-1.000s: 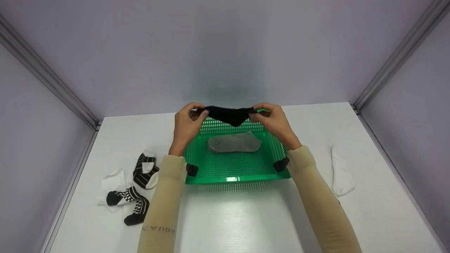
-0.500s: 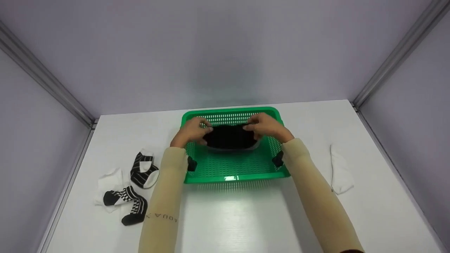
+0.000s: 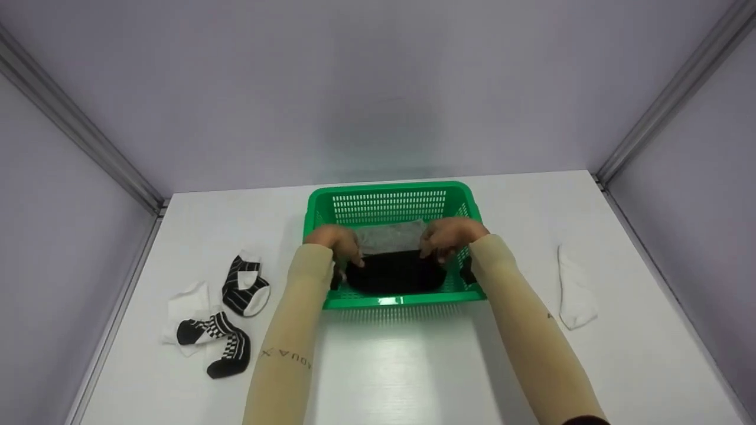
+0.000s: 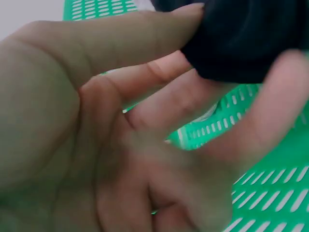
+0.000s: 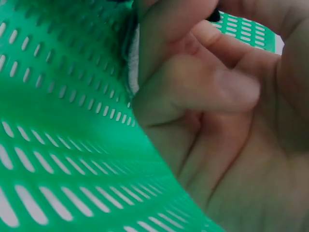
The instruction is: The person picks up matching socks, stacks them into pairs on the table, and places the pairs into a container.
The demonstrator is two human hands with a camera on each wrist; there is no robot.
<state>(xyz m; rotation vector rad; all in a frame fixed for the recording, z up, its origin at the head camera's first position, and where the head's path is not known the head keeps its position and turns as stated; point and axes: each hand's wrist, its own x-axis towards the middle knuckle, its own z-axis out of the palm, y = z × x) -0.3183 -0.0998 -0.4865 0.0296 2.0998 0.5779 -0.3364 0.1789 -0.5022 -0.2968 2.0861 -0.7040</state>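
left hand (image 3: 336, 243) + right hand (image 3: 447, 237) pinch black sock (image 3: 394, 274) | over green basket (image 3: 387, 198) floor | advice: lay flat beside grey sock (image 3: 390, 235)

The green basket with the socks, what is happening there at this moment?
A person has both hands inside the green basket. The left hand and the right hand each pinch one end of a black sock, low at the near side, beside a grey sock. More socks lie on the table.
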